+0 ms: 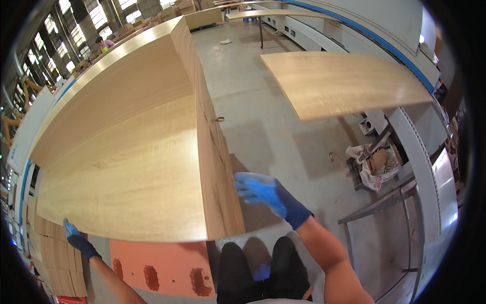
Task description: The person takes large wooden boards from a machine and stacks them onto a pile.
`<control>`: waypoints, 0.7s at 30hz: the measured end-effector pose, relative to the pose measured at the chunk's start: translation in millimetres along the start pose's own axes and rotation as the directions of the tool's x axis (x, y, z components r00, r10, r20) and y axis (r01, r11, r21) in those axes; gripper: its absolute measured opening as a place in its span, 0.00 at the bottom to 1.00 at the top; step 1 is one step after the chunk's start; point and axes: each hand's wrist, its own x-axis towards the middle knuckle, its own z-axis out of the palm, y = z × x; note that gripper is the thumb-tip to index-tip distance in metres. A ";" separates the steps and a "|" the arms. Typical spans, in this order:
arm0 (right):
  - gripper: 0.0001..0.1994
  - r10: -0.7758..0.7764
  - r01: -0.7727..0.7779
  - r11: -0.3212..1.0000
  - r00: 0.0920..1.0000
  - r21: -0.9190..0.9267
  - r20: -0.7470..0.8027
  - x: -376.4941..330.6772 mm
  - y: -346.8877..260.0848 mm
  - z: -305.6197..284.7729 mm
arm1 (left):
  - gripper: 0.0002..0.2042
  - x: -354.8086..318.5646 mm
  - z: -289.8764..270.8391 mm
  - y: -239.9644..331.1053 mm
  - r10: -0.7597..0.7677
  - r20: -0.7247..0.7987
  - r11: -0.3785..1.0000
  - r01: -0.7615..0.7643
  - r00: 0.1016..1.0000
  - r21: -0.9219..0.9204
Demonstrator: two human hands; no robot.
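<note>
A large, pale wood panel [126, 187] lies in front of me on the lower part of a stack of similar boards [215, 167]. My left hand [73, 233], in a blue glove with a dark cuff, is closed on the panel's near edge towards its left corner; part of the fingers is hidden there. To the right of the stack, my right hand [260, 192], gloved the same way, hangs over the floor. Its fingers are stretched out towards the stack's side, and it holds nothing.
Behind the panel the stack steps up higher [121, 91]. An orange base [157, 263] with dark slots shows below the near edge. Another wood panel [344, 83] rests by the long machine [405, 126] on the right. A bin [377, 162] with a plastic liner stands beneath.
</note>
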 end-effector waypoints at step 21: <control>0.24 -0.358 0.629 0.775 0.513 0.058 -0.780 -195.4 -65.2 -203.6 | 0.17 -385.4 243.5 495.8 -0.013 0.922 0.425 0.832 -0.387 0.356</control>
